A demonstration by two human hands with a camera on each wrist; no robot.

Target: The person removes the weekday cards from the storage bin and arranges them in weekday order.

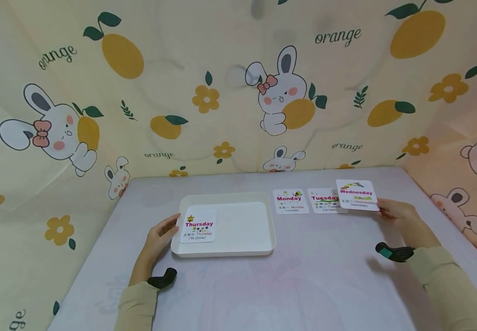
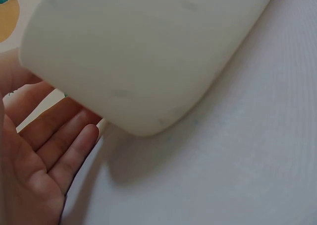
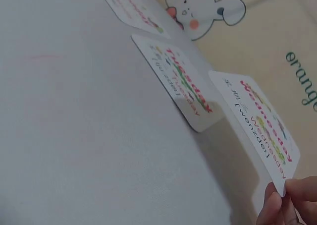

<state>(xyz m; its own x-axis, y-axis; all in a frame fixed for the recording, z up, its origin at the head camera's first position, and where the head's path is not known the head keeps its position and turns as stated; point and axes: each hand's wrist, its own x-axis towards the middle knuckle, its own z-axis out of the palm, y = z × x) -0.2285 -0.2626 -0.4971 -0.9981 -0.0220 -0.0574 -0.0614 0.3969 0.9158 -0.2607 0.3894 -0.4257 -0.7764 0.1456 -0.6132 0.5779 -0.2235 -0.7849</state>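
My right hand pinches the Wednesday card by its right edge, thumb on one side and fingers on the other. The card is raised above the table, its shadow falling below it in the right wrist view. In the head view it overlaps the right end of the Tuesday card, which lies flat beside the Monday card. At the left side of the white tray my left hand touches the wall with fairly straight fingers. A Thursday card lies at the tray's left end.
A pale cloth covers the table. Behind and beside it hang patterned curtains with rabbits and oranges. Dark bands sit at both wrists.
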